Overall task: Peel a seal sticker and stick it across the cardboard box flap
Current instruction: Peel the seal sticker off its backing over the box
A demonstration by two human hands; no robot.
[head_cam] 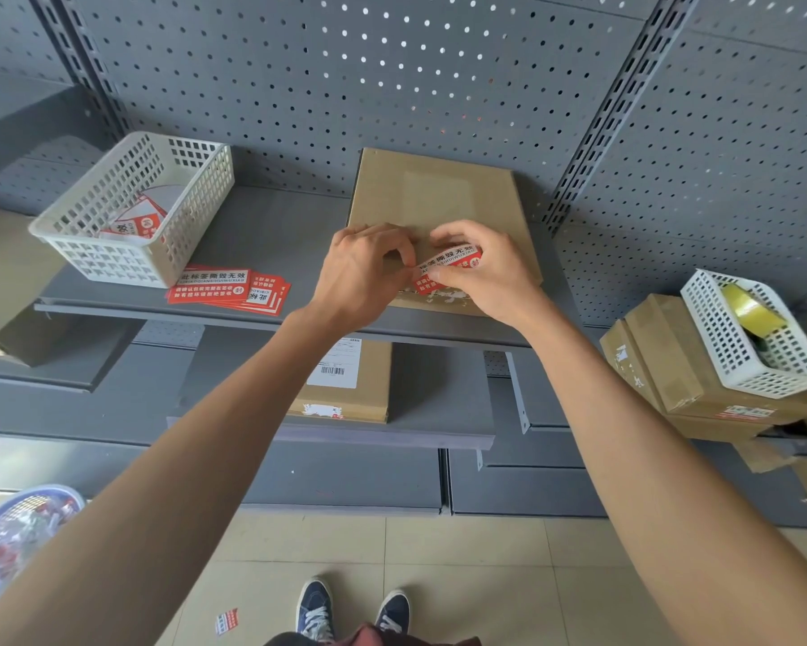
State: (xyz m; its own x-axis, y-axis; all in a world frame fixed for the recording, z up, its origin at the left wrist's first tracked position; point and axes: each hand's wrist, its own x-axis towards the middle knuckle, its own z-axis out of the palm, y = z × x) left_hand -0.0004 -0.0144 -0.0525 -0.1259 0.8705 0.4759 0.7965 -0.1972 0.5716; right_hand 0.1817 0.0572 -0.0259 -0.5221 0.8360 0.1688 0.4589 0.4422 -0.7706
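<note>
A flat brown cardboard box (438, 193) lies on the grey shelf (271, 235), its near edge marked with torn white sticker scraps. A red and white seal sticker (448, 263) is held over that near edge. My right hand (480, 268) pinches the sticker from the right, thumb underneath. My left hand (364, 268) pinches its left end with fingertips. Both hands hover over the front of the box. Whether the sticker touches the cardboard is hidden by my fingers.
A stack of red seal stickers (229, 289) lies on the shelf left of the box, beside a white basket (135, 207) holding more. At right, another white basket (755, 338) with yellow tape sits on cardboard boxes (671, 366). A labelled box (345, 380) rests on the lower shelf.
</note>
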